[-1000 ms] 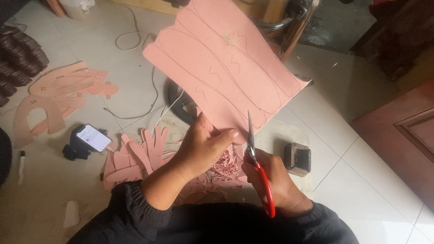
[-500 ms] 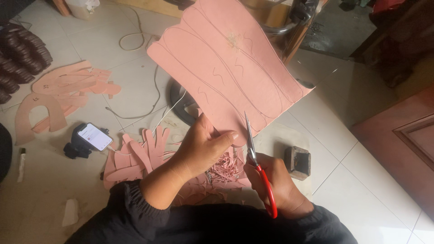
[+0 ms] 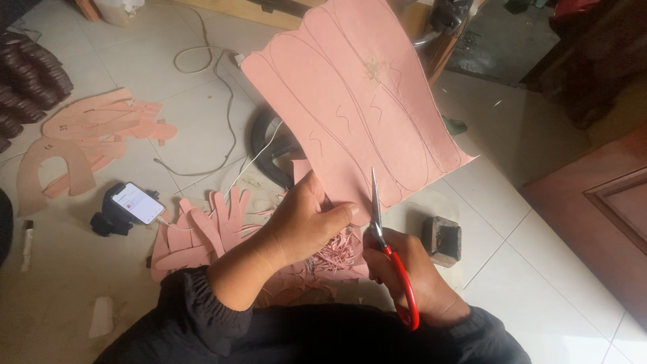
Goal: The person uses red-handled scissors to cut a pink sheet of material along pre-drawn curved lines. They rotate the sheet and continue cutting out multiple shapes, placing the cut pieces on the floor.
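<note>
Left hand: the left hand [image 3: 303,226] pinches the near edge of a large pink sheet of thin stiff material marked with curved pencil lines [image 3: 357,114], holding it raised and tilted away over the floor.
Right hand: the right hand [image 3: 411,276] is closed through the loops of red-handled scissors with steel blades [image 3: 385,246]; the blades point up into the sheet's lower edge, just beside the left thumb.
Step in hand: judged to be cutting along a drawn line, blades at the start of a curve.
Next move calls for: feeding the sheet steadily and keeping the left fingers apart from the blades.
Offcuts: a heap of pink trimmings [image 3: 333,256] lies below both hands; cut pink shapes [image 3: 202,232] lie just left of it.
Containers: none with visible contents; a small dark block [image 3: 442,240] sits right of the scissors.
Other: a phone with a lit screen [image 3: 137,203] rests on the tiled floor [image 3: 526,263], cable attached.
</note>
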